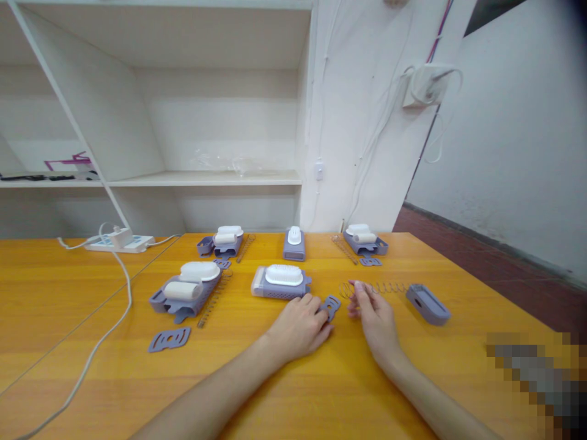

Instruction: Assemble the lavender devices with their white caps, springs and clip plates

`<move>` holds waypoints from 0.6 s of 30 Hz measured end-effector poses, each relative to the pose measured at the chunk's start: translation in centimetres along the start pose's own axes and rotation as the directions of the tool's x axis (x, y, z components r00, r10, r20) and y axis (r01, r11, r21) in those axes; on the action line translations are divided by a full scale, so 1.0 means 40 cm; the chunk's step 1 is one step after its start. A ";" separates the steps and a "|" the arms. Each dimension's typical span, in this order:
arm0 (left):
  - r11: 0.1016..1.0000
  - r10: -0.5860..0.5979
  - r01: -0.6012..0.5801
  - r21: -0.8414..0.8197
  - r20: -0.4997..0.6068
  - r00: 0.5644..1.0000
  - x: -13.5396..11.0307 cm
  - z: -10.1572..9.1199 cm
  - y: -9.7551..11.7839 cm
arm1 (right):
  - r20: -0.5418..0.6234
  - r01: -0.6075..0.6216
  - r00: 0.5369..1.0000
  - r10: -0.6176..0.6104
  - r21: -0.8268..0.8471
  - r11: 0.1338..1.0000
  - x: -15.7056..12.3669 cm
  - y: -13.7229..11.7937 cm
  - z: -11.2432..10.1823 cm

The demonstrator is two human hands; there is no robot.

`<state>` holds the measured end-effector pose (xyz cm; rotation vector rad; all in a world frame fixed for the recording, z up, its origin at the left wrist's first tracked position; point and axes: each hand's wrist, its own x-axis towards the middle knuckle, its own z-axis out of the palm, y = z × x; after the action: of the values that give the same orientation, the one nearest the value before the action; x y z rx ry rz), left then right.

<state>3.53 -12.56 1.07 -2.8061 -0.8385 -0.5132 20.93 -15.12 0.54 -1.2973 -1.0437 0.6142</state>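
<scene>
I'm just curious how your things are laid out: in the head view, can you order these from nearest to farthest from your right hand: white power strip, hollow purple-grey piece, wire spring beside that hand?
From the right hand:
1. Wire spring: right by the fingers.
2. Hollow purple-grey piece: to the right.
3. White power strip: far left, back edge.

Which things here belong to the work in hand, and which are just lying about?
Likely part of the work:
slotted plate by the left hand
spring by the right hand
hollow purple-grey piece
middle case with white oval piece
similar cases behind and left

Seemingly just lying about:
power strip
white cable
clear plastic and pink object on shelves
</scene>
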 end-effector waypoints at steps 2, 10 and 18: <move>1.000 -0.020 0.020 -0.014 -0.006 1.000 -0.001 0.008 -0.005 | 0.016 -0.075 0.997 0.075 0.043 0.996 0.010 0.014 0.000; 0.990 -0.126 0.127 0.064 -0.021 0.992 0.005 0.041 -0.008 | 0.070 -0.186 0.982 0.178 0.135 0.973 0.024 0.039 0.007; 0.993 -0.079 0.075 0.087 0.040 0.996 0.009 0.036 -0.042 | 0.072 -0.157 0.986 0.150 0.105 0.982 0.025 0.040 0.017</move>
<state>3.24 -10.62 -0.02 -2.7252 -0.9574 -0.4193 21.05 -13.60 -0.77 -1.2758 -0.9534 0.8234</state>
